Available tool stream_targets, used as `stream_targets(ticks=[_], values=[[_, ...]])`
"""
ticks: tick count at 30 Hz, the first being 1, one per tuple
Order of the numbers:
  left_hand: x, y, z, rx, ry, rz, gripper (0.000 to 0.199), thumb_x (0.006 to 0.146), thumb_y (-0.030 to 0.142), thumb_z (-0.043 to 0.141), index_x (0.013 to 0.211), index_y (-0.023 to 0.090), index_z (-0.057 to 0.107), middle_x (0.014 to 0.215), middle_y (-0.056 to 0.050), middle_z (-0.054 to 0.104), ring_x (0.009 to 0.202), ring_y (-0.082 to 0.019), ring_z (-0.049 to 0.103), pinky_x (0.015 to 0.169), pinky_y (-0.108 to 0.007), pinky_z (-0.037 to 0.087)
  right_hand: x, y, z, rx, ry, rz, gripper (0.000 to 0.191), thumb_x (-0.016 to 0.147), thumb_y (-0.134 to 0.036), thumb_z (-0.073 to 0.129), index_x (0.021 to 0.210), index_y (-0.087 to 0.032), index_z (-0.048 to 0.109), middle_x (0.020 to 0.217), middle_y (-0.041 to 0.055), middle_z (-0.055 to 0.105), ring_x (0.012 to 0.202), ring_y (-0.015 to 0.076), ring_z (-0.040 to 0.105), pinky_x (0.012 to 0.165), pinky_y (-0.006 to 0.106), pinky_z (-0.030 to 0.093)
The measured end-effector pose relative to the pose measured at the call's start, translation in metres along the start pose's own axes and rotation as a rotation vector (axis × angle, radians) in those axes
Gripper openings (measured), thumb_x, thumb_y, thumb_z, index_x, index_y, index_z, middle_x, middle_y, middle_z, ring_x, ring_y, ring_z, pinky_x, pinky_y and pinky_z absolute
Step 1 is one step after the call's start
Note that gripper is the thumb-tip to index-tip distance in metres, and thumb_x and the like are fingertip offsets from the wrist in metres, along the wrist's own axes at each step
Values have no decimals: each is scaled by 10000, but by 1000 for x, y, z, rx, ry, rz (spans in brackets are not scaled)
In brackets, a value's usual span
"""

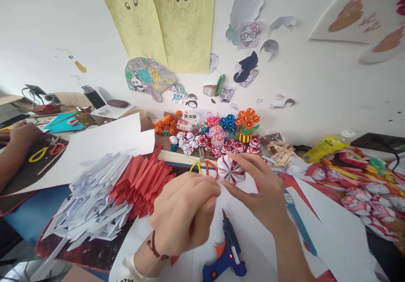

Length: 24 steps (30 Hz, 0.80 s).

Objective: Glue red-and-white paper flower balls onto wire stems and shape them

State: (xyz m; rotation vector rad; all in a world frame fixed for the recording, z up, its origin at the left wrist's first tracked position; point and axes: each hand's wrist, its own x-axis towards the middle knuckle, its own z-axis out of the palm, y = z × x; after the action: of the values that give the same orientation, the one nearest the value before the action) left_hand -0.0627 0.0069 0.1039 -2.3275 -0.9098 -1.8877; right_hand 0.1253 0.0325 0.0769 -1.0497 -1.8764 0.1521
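Observation:
A round white-and-red folded paper flower [231, 169] is gripped between the thumb and fingers of my right hand [261, 189]. Close to its left, my left hand [186, 210] is curled with fingertips pinched together; whatever they hold is too small or hidden to name. Below both hands, a blue glue gun [226, 248] with an orange trigger lies on white paper, its nozzle pointing up. Scissors with yellow and red handles [211, 169] lie just behind my left hand. Red folded paper strips [142, 181] and a pile of white strips [91, 202] are to the left.
Small finished paper flowers [188, 142] and potted flowers [245, 126] line the wall. A blue watch [300, 221] lies right of my forearm. More paper pieces [370, 202] and a yellow bottle [327, 147] are at the right. Another person's arm [15, 151] rests at the far left.

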Motion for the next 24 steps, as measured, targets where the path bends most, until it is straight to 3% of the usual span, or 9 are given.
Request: stream_targets(ticks=[3, 7, 13, 24], values=[[6, -3, 5, 15, 50, -5, 129, 996, 139, 525, 1008, 140, 653, 787, -35, 723, 663, -119, 659, 598, -242, 528, 2, 8, 5, 103, -70, 66, 535, 843, -262, 758, 1349, -316, 590, 1213, 36, 638, 1084, 193, 638, 950, 298, 534], [9, -9, 12, 89, 77, -44, 101, 954, 119, 621, 1017, 173, 680, 813, -6, 752, 633, -89, 641, 600, -210, 518, 2, 17, 18, 339, -187, 163, 527, 826, -225, 750, 1321, -335, 605, 1242, 34, 633, 1123, 219, 626, 967, 347, 529], [10, -21, 20, 125, 51, -27, 65, 955, 140, 630, 919, 161, 680, 774, -14, 737, 642, -100, 620, 591, -230, 480, -1, 24, 41, 595, -206, 236, 423, 795, -289, 801, 1200, -322, 683, 1160, 42, 656, 1052, 228, 626, 869, 336, 539], [13, -24, 20, 106, -2, -18, 65, 958, 143, 624, 914, 152, 671, 739, -3, 708, 587, -83, 532, 569, -218, 435, -8, 30, 49, 635, -233, 295, 357, 767, -310, 825, 1110, -280, 730, 895, 12, 644, 724, 154, 492, 631, 297, 446]])
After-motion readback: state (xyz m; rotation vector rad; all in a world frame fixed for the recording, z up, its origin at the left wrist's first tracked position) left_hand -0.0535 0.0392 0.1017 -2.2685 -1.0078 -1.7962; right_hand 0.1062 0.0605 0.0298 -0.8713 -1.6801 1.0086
